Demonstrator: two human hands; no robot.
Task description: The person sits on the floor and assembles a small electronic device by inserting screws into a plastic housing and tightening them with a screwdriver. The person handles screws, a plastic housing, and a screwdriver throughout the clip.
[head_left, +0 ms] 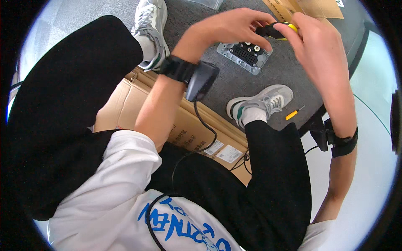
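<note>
Gripping the black-and-yellow tool [272, 31] between left hand [240, 27] and right hand [315, 41], near the grey casing [248, 58] on the floor [299, 77], leaves it liable to fall onto the casing's upper face if either pinch slackens.

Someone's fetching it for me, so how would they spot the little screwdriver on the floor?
On the grey floor, find the person's right shoe. Beside it, to the right, lies a yellow-handled screwdriver; unlike the black-and-yellow object in the right hand, nobody holds it.
</note>
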